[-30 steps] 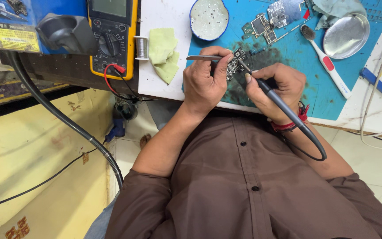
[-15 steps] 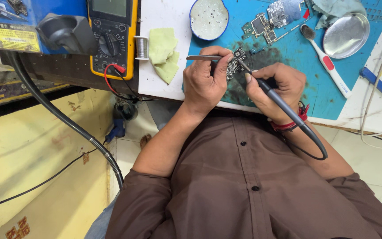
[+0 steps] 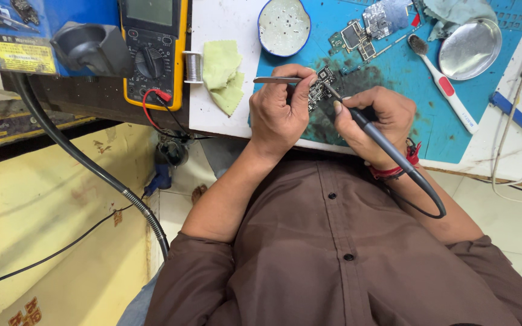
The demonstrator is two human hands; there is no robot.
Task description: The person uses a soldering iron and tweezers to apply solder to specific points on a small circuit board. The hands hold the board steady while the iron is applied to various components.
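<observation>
Fingers (image 3: pixel 300 90) of my left hand (image 3: pixel 280 115) are closed around a pair of slim silver metal tweezers (image 3: pixel 273 79) and also steady the small dark circuit board (image 3: pixel 319 87), while my right hand (image 3: pixel 374 121) is curled shut on the grey pen-shaped soldering iron (image 3: pixel 373 131), its tip touching the board. Both hands work over the blue rubber work mat (image 3: pixel 430 130) on the white tabletop (image 3: pixel 219 18). At the mat's far side lie a shallow round steel dish (image 3: pixel 469 48), a white toothbrush with a red grip (image 3: pixel 443 81) and a round blue-rimmed tin (image 3: pixel 284 27). Left of the mat sit a yellow digital multimeter (image 3: pixel 152 51), a folded pale green cloth (image 3: pixel 223 75) and, just beside it, a small spool of solder wire (image 3: pixel 194 66).
</observation>
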